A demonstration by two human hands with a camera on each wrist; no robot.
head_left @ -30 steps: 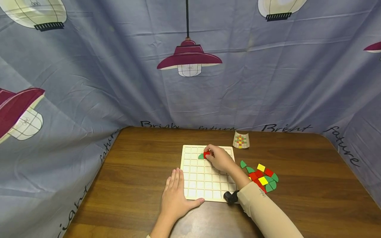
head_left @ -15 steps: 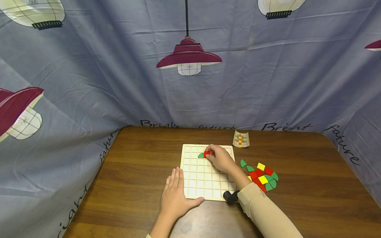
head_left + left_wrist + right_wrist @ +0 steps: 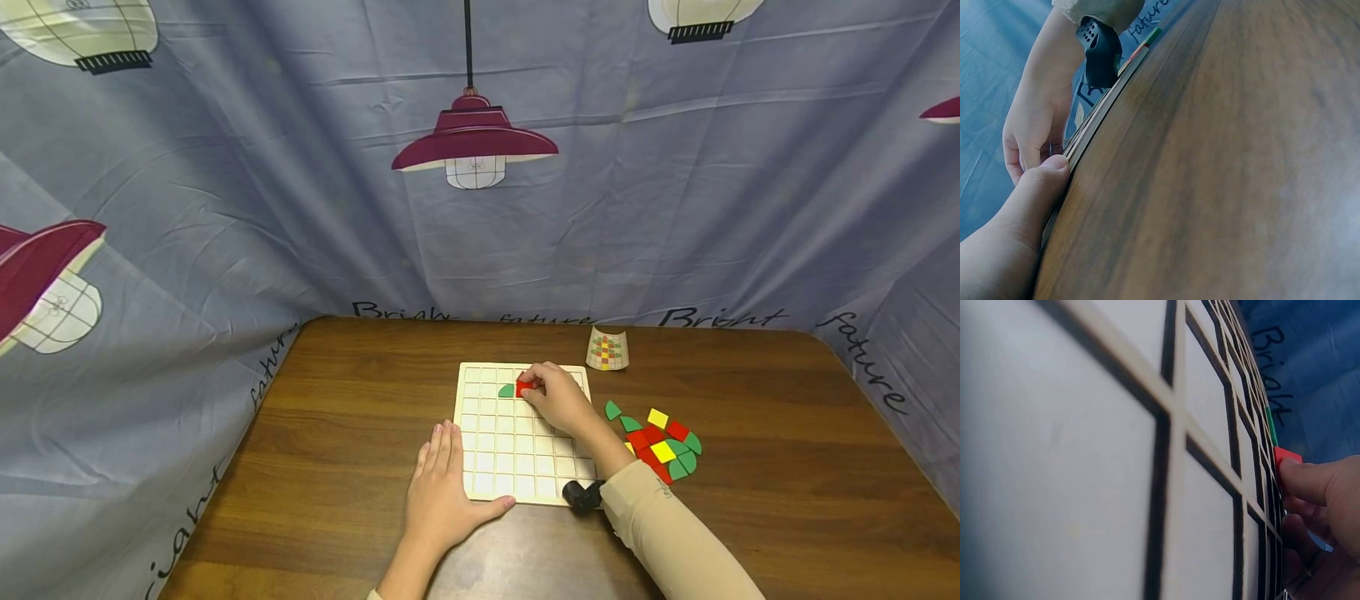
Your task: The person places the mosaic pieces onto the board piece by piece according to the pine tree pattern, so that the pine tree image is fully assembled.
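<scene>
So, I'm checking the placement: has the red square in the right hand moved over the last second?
Yes, slightly: in the head view, the red square has shifted rightward, away from the stationary green piece.

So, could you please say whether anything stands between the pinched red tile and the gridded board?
Nothing visible does: the right hand pinches the red tile over the gridded board, and the green quarter-circle tile lies to its left.

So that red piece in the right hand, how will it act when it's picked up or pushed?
The red piece is probably stiff, showing no bend in the pinch of the right hand. It's likely light, being small against the thumb. Its flat face and straight edges suggest sliding rather than rolling.
</scene>
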